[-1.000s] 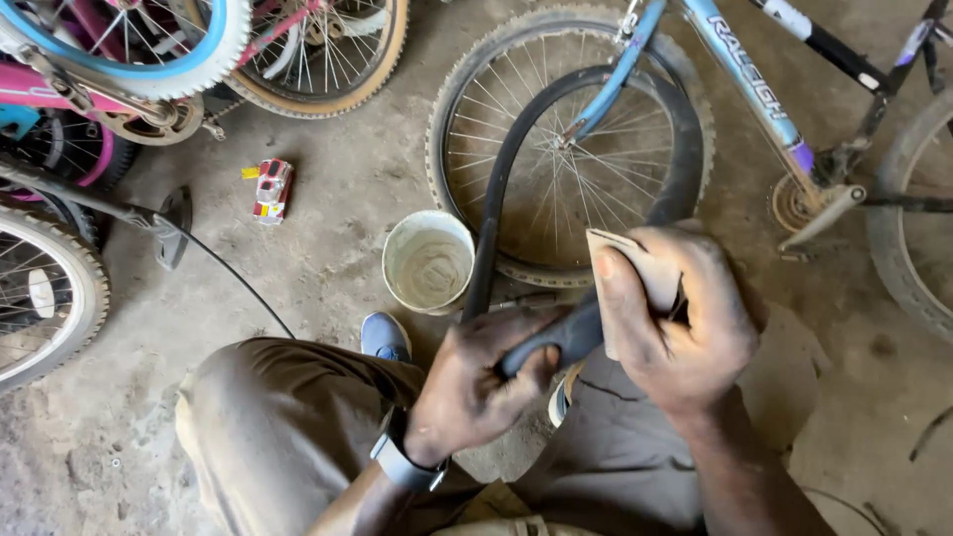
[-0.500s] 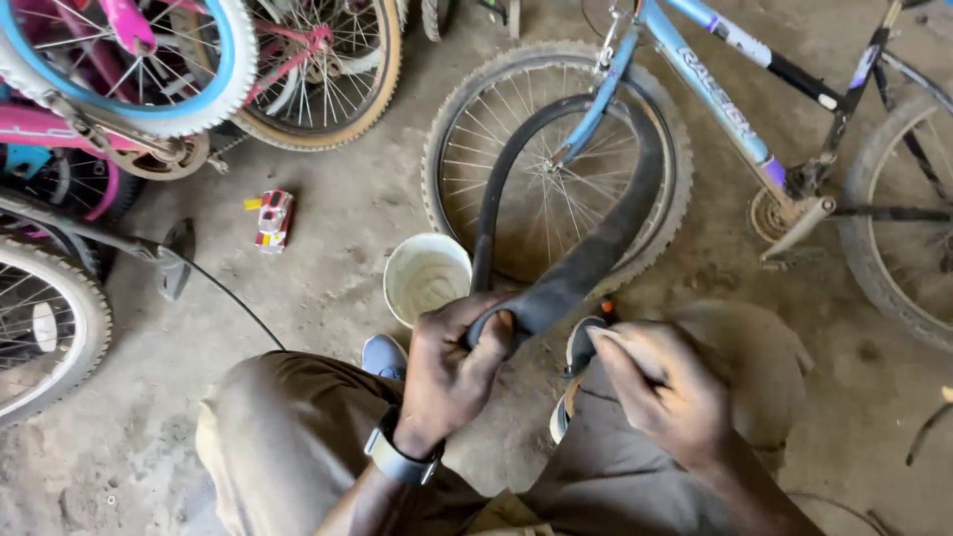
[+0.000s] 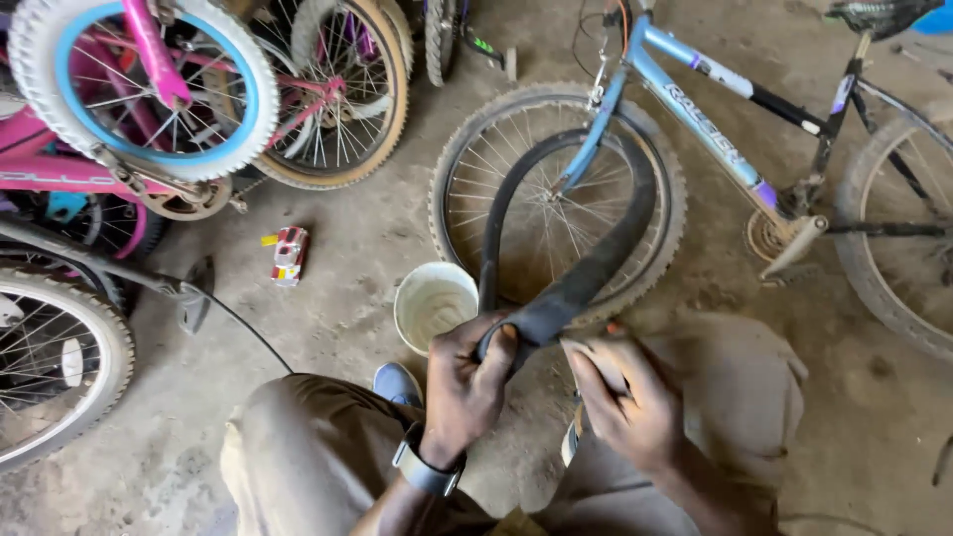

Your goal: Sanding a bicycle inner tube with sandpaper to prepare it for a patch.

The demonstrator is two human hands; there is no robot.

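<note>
Tube: our left hand clenches its near bend; our right hand presses sandpaper against it, right of the bucket.

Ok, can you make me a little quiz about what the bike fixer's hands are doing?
1. True or false: the left hand grips the black inner tube.
2. What does the right hand hold: A a tan pad, B a hammer, C a bell?
3. What pale round thing stands on the floor just beyond the left hand?

Key: 1 true. 2 A, the tan pad. 3 the bucket.
</note>
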